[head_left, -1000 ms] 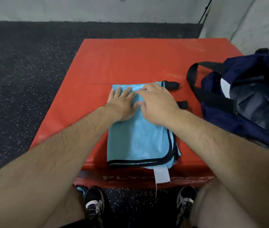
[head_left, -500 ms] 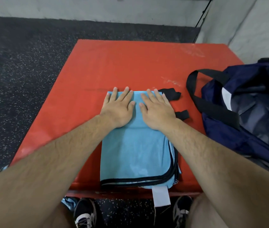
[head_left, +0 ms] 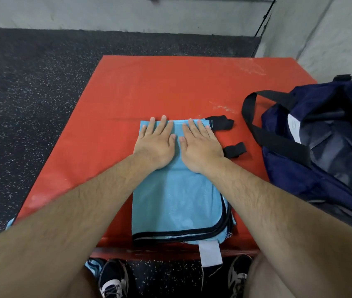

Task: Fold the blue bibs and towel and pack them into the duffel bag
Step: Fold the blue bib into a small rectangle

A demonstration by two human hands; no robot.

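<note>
At the near edge of the red mat (head_left: pixel 149 87), pressing one stack of folded blue bibs (head_left: pixel 177 203) flat with the left hand (head_left: pixel 154 145) and right hand (head_left: pixel 201 147), side by side, fingers straight and close together. Hanging off its near edge, one white label (head_left: pixel 210 252), nothing legible on it. Sticking out rightward, two black straps (head_left: pixel 220 123). Sitting open at right, one navy duffel bag (head_left: pixel 321 158), contents too dark to tell.
</note>
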